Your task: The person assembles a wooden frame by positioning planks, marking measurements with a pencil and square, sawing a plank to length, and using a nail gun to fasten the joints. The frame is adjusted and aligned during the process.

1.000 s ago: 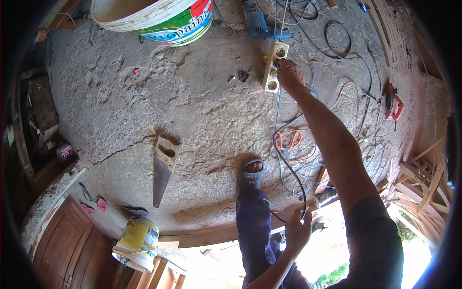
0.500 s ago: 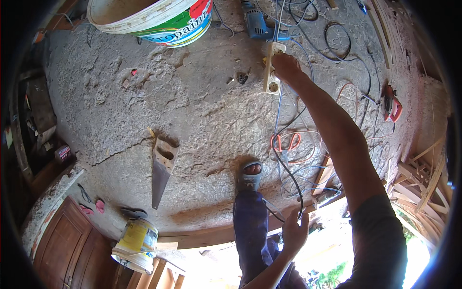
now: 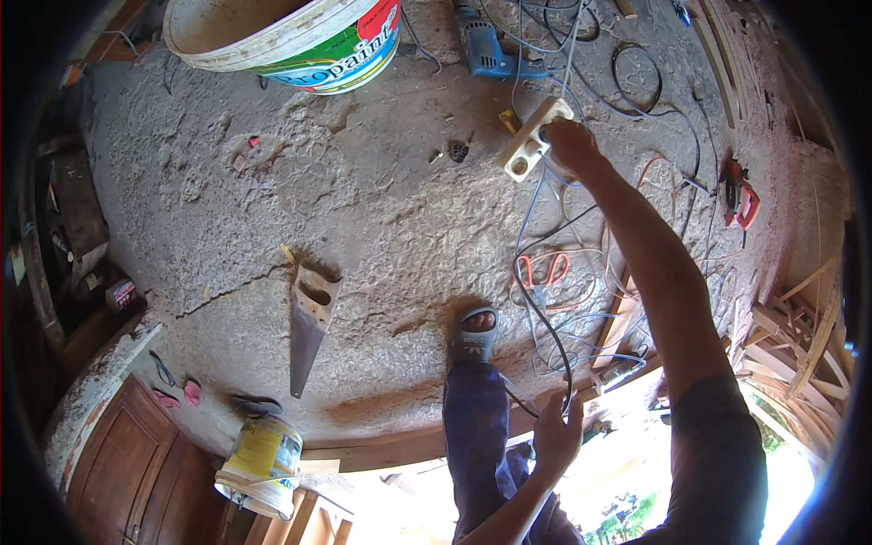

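Note:
My right hand (image 3: 574,147) reaches far out over the rough concrete floor (image 3: 363,209) and grips one end of a cream socket block (image 3: 534,138). The block has round sockets and sits tilted on a diagonal. Thin wires lead off its far end. Close to my body, my left hand (image 3: 556,438) pinches a black cable (image 3: 543,327). This cable curves up across the floor toward the block. My foot in a grey sandal (image 3: 474,336) stands just left of the cable.
A large white paint bucket (image 3: 291,41) and a blue drill (image 3: 486,50) lie at the far side. A hand saw (image 3: 309,329), orange-handled scissors (image 3: 543,270), a red tool (image 3: 740,202) and tangled cords lie on the floor. A yellow can (image 3: 261,463) sits near a wooden door (image 3: 127,463).
My right hand has closed on the socket block and turned it from upright to a diagonal tilt, shifting it slightly right. My left hand keeps the black cable in about the same place.

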A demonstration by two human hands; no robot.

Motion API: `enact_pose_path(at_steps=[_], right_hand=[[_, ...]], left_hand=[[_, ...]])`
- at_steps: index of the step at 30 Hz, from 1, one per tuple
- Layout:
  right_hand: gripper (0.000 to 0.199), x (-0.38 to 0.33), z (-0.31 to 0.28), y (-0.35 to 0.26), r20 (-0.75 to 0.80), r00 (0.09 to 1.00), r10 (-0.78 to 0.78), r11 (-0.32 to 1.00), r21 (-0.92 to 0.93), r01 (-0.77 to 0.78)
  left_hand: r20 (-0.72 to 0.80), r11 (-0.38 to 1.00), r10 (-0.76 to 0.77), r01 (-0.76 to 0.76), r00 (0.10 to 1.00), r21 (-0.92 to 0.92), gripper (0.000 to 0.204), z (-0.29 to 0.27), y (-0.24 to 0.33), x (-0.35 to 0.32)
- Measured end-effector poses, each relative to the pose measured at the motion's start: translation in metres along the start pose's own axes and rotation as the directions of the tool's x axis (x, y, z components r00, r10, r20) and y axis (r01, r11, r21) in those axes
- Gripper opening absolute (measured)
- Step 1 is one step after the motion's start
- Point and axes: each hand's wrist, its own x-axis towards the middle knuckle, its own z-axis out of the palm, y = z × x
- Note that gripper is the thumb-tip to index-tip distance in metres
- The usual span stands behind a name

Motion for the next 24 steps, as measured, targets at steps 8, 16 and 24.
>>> enact_pose_path(at_steps=[8, 16, 24], right_hand=[[0.016, 0.019, 0.052, 0.05, -0.11, 0.949, 0.296, 0.908, 0.34, -0.244], [0.028, 0.008, 0.048, 0.015, 0.08, 0.874, 0.48, 0.373, 0.883, -0.285], [0.035, -0.009, 0.072, 0.007, -0.32, 0.746, 0.584, 0.649, 0.736, -0.192]], left_hand=[[0.035, 0.998, 0.048, -0.049, 0.998, 0.026, 0.032, 0.003, 0.007, 0.004], [0.075, 0.999, -0.044, 0.045, 0.996, -0.02, 0.034, 0.009, -0.002, 0.008], [0.084, 0.997, -0.028, 0.035, 0.996, -0.074, 0.033, 0.0, 0.014, 0.006]])
